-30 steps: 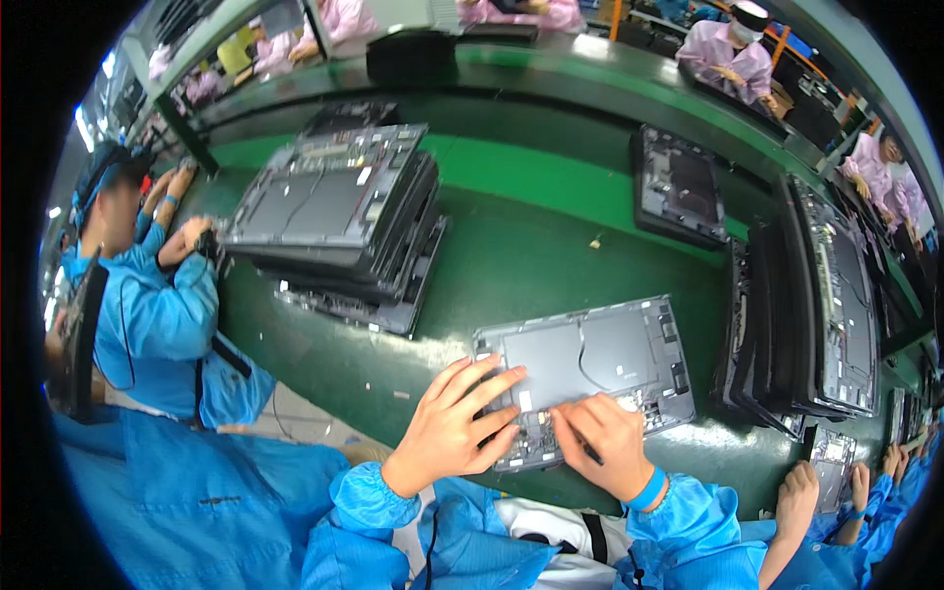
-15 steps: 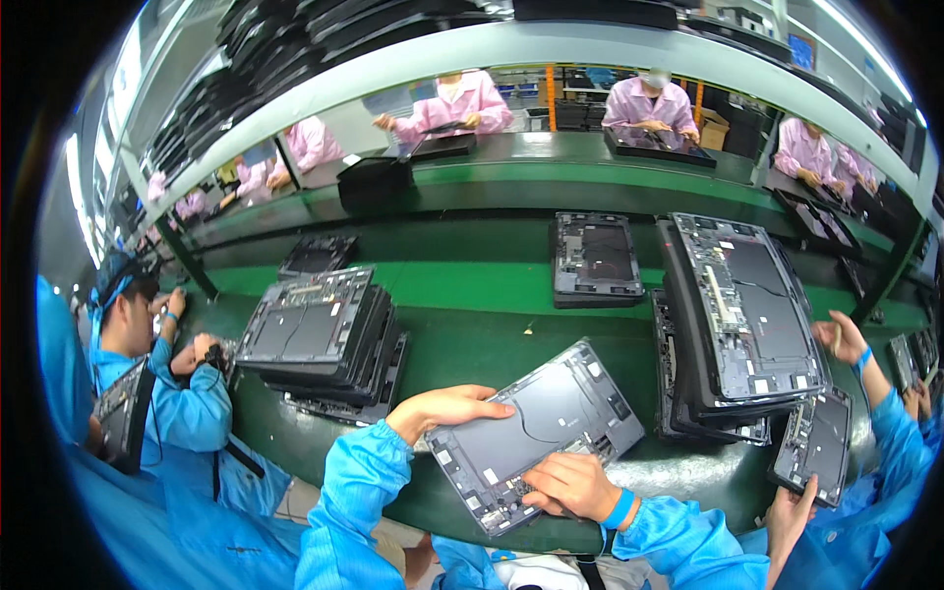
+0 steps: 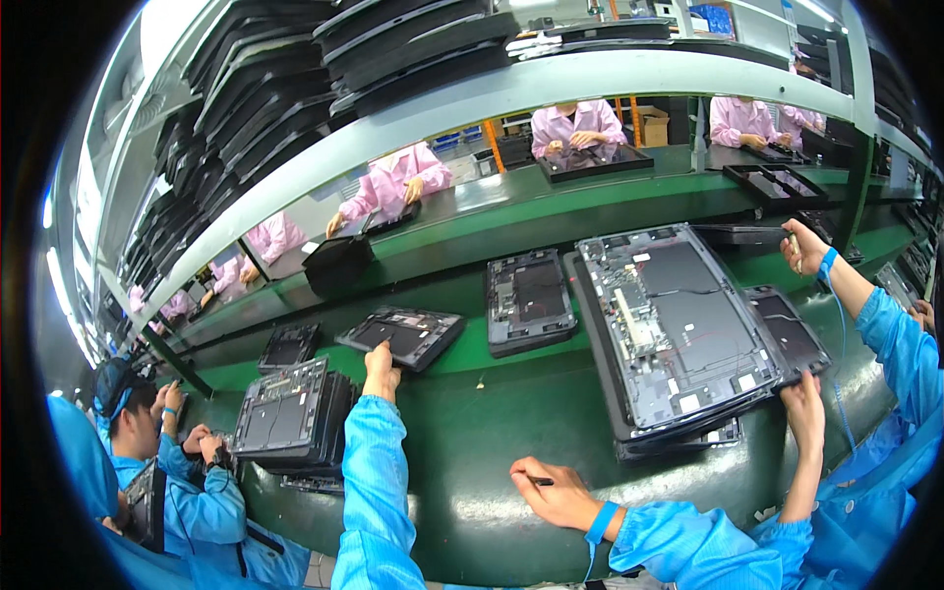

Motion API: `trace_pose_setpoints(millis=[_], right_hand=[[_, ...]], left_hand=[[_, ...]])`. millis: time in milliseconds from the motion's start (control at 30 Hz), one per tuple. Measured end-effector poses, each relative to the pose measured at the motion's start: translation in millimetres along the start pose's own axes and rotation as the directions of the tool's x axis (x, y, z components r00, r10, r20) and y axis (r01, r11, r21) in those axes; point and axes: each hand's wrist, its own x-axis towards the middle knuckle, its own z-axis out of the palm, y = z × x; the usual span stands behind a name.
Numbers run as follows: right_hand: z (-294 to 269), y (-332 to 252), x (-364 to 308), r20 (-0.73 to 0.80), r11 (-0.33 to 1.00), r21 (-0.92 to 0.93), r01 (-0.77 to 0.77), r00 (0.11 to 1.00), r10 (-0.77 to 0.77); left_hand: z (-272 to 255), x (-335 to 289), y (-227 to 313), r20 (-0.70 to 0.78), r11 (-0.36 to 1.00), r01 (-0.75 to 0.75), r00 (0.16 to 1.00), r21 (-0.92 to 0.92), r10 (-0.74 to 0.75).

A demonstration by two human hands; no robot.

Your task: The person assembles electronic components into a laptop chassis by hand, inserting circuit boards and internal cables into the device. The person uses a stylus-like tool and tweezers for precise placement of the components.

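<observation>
Room: a factory line under a curved green shelf (image 3: 551, 93) across the top of the frame, loaded with dark panels (image 3: 393, 39), mostly at upper left.
Surface: a long green surface (image 3: 472, 433) fills the middle and lower frame; a second green bench (image 3: 551, 202) runs behind it in the upper middle.
People behind: workers in pink coats (image 3: 580, 123) sit at the far bench, upper centre and upper right, each over a dark panel.
Neighbours: a person in blue with a cap (image 3: 118, 393) works at lower left; a blue-sleeved co-worker at right has one hand (image 3: 808, 398) on the large stack and the other hand (image 3: 801, 246) raised at upper right.
Large stack: open laptop shells (image 3: 678, 334) piled right of centre, circuit side up.
Left stack: grey shells (image 3: 290, 418) piled at centre left, just left of the person's left sleeve.
Lone shell: one dark shell (image 3: 529, 300) lies flat at centre, apart from both stacks.
Held shell: a dark shell (image 3: 403, 334) lies tilted at centre left, well apart from the right hand.
Left hand: the left hand (image 3: 381, 369) reaches far forward, its grip closed on the near edge of that shell.
Right hand: the right hand (image 3: 556, 492) rests on the surface at lower centre, its grip narrow, pinching a thin dark tool (image 3: 539, 481).
</observation>
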Motion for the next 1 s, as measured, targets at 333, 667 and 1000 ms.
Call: trace_pose_setpoints(millis=[333,667,1000], right_hand=[[0,2,0,-0.022,1.0,-0.017,0.017,1.0,-0.018],[-1,6,7,-0.049,0.994,0.098,-0.053,0.997,0.058],[-15,12,10,-0.466,0.932,0.359,-0.049,0.856,0.225]], left_hand=[[173,-117,-59,0.238,0.064,-0.244,0.967,0.968,0.094],[197,-103,-49,0.212,0.975,0.071,0.97,0.211,-0.117],[27,-302,-41,0.471,0.945,0.093,0.848,0.315,-0.241]])
